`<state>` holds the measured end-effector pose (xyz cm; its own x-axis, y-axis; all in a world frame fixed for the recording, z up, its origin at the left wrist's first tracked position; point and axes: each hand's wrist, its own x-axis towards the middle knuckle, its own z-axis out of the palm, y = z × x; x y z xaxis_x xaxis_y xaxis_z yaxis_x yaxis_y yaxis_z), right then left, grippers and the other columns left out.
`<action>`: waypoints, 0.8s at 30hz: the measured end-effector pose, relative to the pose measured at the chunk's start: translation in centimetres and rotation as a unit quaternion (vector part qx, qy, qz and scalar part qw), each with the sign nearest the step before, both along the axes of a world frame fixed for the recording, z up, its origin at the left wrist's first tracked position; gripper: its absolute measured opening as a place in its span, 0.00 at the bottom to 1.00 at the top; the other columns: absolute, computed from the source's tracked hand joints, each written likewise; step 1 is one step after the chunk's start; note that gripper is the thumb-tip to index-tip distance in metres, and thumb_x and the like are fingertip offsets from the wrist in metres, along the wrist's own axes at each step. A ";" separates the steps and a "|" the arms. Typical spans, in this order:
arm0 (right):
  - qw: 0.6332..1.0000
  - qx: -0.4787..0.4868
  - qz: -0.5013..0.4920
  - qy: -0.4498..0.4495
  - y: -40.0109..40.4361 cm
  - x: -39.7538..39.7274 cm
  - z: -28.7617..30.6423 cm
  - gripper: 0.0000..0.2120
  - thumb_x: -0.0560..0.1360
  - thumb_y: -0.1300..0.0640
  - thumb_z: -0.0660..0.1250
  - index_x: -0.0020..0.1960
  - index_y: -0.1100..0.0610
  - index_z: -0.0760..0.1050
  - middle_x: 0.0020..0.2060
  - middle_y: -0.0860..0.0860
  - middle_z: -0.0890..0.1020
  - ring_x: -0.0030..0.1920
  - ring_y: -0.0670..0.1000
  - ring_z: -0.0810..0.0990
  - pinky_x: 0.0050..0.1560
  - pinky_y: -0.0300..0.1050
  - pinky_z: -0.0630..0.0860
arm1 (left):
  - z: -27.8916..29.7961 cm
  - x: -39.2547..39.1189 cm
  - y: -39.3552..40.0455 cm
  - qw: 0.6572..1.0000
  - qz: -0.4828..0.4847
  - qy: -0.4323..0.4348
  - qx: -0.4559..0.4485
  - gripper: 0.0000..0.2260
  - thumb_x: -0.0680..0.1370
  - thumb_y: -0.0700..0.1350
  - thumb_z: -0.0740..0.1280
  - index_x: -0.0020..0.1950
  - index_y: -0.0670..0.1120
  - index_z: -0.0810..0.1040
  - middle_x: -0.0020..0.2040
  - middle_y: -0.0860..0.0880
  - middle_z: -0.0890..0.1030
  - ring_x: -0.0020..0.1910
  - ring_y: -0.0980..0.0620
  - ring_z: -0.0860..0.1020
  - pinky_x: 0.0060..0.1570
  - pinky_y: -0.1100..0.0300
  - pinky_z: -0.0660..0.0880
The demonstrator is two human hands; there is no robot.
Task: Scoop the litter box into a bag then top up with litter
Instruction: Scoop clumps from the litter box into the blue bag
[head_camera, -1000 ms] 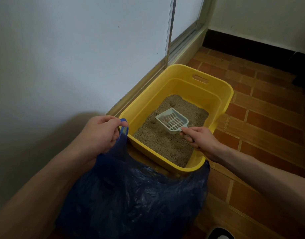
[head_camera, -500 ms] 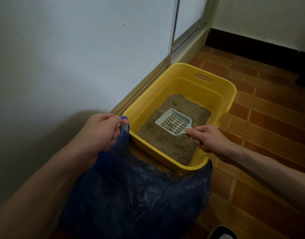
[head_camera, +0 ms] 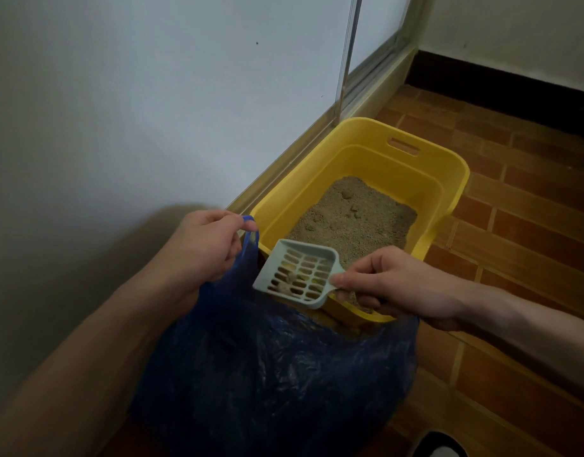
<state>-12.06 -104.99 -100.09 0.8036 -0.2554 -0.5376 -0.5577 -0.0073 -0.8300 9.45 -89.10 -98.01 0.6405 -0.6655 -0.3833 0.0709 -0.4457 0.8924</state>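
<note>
A yellow litter box point(head_camera: 449, 166) stands on the tiled floor against the wall, with tan litter point(head_camera: 353, 219) and a few clumps in it. My right hand point(head_camera: 392, 285) grips the handle of a pale slotted scoop point(head_camera: 297, 275), which hangs above the box's near-left corner, over the bag's mouth, with a couple of small clumps in it. My left hand point(head_camera: 204, 249) holds up one handle of a dark blue plastic bag point(head_camera: 277, 374) that lies in front of the box.
A white wall point(head_camera: 152, 110) and a sliding-door track point(head_camera: 346, 77) run along the left of the box. Brown floor tiles point(head_camera: 515, 225) spread to the right. A dark skirting point(head_camera: 498, 90) lines the far wall. A shoe tip point(head_camera: 439, 448) shows at the bottom edge.
My right hand has lifted the scoop out of the litter and brought it back toward me, over the box's near corner and the bag. My left hand keeps holding the bag handle.
</note>
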 end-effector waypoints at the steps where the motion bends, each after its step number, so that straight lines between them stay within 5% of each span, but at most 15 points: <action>1: 1.000 -0.003 0.008 0.003 0.2 0.3 0.0 0.17 0.79 0.49 0.69 0.48 0.64 0.83 0.27 0.52 0.74 0.24 0.48 0.65 0.25 0.39 0.61 | 0.0 0.0 0.0 1.000 0.000 0.001 0.000 0.11 0.84 0.41 0.59 0.52 0.41 0.82 0.25 0.51 0.65 0.20 0.55 0.59 0.19 0.64 0.55; 8: 0.993 -0.095 0.068 0.020 2.6 2.2 -0.9 0.17 0.80 0.46 0.67 0.45 0.60 0.83 0.29 0.48 0.78 0.30 0.50 0.74 0.31 0.44 0.72 | 0.0 -0.2 0.1 1.000 0.003 0.012 -0.010 0.11 0.84 0.41 0.59 0.52 0.40 0.82 0.26 0.50 0.65 0.20 0.55 0.59 0.19 0.64 0.55; 11: 0.963 -0.235 0.127 0.041 4.3 2.7 -1.6 0.14 0.80 0.45 0.66 0.45 0.53 0.83 0.32 0.47 0.81 0.30 0.42 0.77 0.31 0.39 0.74 | 0.0 -0.3 0.1 1.000 0.002 0.013 -0.012 0.11 0.84 0.41 0.59 0.53 0.40 0.81 0.27 0.49 0.65 0.21 0.55 0.58 0.19 0.64 0.56; 13: 0.941 -0.293 0.164 0.048 5.3 2.9 -2.4 0.14 0.80 0.44 0.66 0.47 0.53 0.83 0.37 0.49 0.84 0.35 0.45 0.81 0.34 0.45 0.80 | -0.1 -0.2 0.1 1.000 0.000 0.013 -0.012 0.12 0.84 0.41 0.59 0.53 0.41 0.81 0.26 0.50 0.65 0.21 0.55 0.59 0.19 0.63 0.56; 16: 0.913 -0.343 0.208 0.070 6.3 3.1 -3.8 0.14 0.80 0.45 0.65 0.48 0.54 0.82 0.41 0.51 0.84 0.40 0.52 0.83 0.43 0.54 0.82 | -0.3 -0.1 0.0 1.000 0.002 0.008 -0.010 0.12 0.84 0.41 0.59 0.52 0.41 0.82 0.25 0.50 0.66 0.20 0.55 0.58 0.19 0.64 0.56; 24: 0.854 -0.432 0.281 0.071 6.6 2.6 -4.6 0.13 0.82 0.49 0.62 0.54 0.57 0.79 0.47 0.55 0.83 0.48 0.57 0.82 0.45 0.53 0.81 | -0.3 -0.1 0.0 1.000 0.001 0.000 -0.004 0.12 0.84 0.41 0.59 0.53 0.41 0.82 0.25 0.51 0.65 0.20 0.56 0.58 0.19 0.64 0.56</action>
<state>-9.44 -98.35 -104.72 0.8723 -0.2023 -0.4451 -0.3596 -0.8823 -0.3036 9.31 -89.06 -98.36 0.6423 -0.6668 -0.3780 0.0717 -0.4388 0.8957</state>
